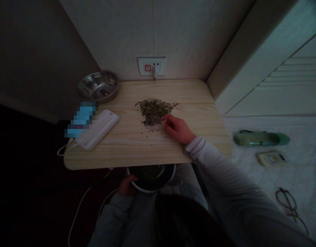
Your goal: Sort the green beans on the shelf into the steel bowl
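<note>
A loose pile of small dark green beans or seeds (153, 110) is spread over the wooden tabletop (127, 147). At the pile's near right edge is my right hand (179, 129), palm down, its fingers bent and the index fingertip touching or just above the seeds. A pale, see-through patch lies by those fingertips; what it is, and whether they pinch anything, is unclear. Below the table's front edge, my left hand (127, 185) grips the left rim of a dark round bowl (150, 178) with a white edge. The table hides the bowl's far side.
On the left stand a steel basin (98, 85), a blurred-out phone (82, 118) and a white power strip (98, 130) with a cord. A wall socket (152, 66) holds a plug. On the right-hand bedding lie a green bottle (261, 139), a small boxy device (272, 158) and a dark cord (286, 202).
</note>
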A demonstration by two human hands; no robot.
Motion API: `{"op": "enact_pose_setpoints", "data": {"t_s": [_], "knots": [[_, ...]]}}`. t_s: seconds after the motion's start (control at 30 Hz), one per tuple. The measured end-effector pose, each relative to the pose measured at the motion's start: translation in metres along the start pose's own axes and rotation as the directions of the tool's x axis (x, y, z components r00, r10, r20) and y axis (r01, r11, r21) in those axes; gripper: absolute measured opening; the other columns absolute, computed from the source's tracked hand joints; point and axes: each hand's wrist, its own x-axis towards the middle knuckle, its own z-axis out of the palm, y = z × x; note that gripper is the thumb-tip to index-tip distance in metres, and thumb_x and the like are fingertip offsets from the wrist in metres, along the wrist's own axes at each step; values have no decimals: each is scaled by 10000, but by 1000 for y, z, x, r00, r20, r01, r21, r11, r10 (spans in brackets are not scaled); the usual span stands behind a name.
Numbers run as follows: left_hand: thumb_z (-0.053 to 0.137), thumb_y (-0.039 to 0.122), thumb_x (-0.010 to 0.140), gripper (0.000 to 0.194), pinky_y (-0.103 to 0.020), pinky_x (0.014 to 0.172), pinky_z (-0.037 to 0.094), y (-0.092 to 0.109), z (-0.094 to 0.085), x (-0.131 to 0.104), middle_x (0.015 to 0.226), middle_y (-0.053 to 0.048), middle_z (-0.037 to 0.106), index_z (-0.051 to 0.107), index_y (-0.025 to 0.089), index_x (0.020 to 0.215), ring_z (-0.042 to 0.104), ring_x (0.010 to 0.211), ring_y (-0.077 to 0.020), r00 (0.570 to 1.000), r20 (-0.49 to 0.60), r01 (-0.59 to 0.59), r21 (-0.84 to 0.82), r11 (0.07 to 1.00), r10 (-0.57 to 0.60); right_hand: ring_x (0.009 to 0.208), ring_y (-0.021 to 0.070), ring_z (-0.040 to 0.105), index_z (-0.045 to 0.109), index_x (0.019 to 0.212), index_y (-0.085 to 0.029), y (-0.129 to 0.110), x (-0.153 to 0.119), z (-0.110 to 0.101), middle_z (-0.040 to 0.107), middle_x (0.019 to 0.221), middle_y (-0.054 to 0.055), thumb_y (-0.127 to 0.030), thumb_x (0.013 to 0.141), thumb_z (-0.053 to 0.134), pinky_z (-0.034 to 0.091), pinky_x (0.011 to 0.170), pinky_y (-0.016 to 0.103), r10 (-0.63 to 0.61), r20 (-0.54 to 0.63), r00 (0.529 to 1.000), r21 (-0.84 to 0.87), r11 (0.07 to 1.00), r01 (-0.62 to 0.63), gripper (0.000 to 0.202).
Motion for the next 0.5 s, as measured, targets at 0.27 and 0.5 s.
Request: {"op": "enact_pose_setpoints", "data": {"t_s": [0.27,0.5], "knots": [[521,71,450,131,-406,742,439,-4,-7,8,508,-8,623,576,182,494,598,787,-266,999,-41,2,15,1000,-1,545,104,444,513,956,-142,-3,0,1,525,619,-1,-184,738,414,333,551,219,-11,26,1000,6,1000,11,243],[519,60,448,162,-378,764,440,-1,-3,4,567,-33,657,623,147,535,596,817,-263,1000,-9,-16,19,1000,16,550,104,451,522,953,-145,-5,-1,2,527,615,-4,-195,734,429,340,557,217,-37,60,998,14,999,37,243]]}}
